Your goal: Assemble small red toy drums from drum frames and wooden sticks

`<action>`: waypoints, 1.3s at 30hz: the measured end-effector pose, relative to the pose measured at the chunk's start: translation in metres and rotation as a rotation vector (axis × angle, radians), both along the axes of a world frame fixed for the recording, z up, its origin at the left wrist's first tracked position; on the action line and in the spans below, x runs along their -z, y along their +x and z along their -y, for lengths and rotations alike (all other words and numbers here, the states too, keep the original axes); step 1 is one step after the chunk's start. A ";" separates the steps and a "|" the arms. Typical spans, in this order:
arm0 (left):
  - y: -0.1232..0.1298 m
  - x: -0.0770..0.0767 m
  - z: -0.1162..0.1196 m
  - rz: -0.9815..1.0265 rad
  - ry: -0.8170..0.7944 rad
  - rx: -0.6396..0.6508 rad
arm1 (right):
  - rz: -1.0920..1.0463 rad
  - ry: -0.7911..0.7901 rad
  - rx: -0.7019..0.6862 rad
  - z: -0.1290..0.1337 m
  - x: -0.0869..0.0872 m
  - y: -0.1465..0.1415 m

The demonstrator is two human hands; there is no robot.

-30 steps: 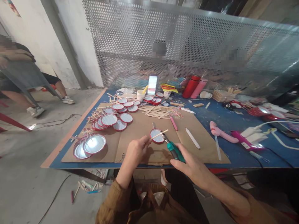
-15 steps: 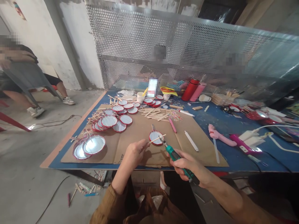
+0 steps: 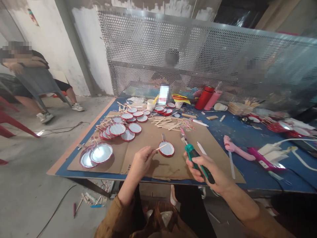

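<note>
Pinched in the fingers of my left hand [image 3: 143, 162] is a thin wooden stick [image 3: 161, 147], whose far end is over a round red-rimmed disc [image 3: 166, 148] on the cardboard [image 3: 146, 142]. My right hand [image 3: 206, 170] is closed round green-and-black pliers [image 3: 194, 154], their metal jaws pointing forward, right of the disc and apart from the stick. A small stick projects from the disc's far edge. Beyond lies a pile of flat wooden sticks [image 3: 166, 123]. More red-rimmed discs [image 3: 117, 129] with sticks overlap at the left, two of them [image 3: 101, 153] near the front.
A pink glue gun [image 3: 237, 150] and a purple power strip [image 3: 264, 159] with cables lie at the right. Paper cups, a lit phone [image 3: 163, 94] and a red bottle [image 3: 204, 97] stand before a perforated metal screen [image 3: 138, 46]. One person sits on the left; others are behind the screen.
The pliers in my right hand have moved right and away from the stick. The stick in my left hand looks shorter. The whole view has shifted slightly.
</note>
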State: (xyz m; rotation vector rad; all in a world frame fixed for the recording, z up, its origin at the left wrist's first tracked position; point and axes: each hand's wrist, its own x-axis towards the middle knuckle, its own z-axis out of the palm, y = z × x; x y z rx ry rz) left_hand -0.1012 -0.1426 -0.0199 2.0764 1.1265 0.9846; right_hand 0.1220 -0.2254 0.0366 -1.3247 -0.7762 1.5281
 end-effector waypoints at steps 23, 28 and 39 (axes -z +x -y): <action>0.000 0.003 0.002 -0.065 -0.020 -0.040 | 0.368 0.000 -0.413 0.007 0.002 -0.023; 0.000 0.003 0.002 -0.089 0.001 -0.010 | 0.386 -0.030 -0.421 0.005 0.000 -0.028; -0.002 0.001 0.004 -0.033 0.014 0.013 | 0.371 -0.044 -0.370 0.004 0.001 -0.036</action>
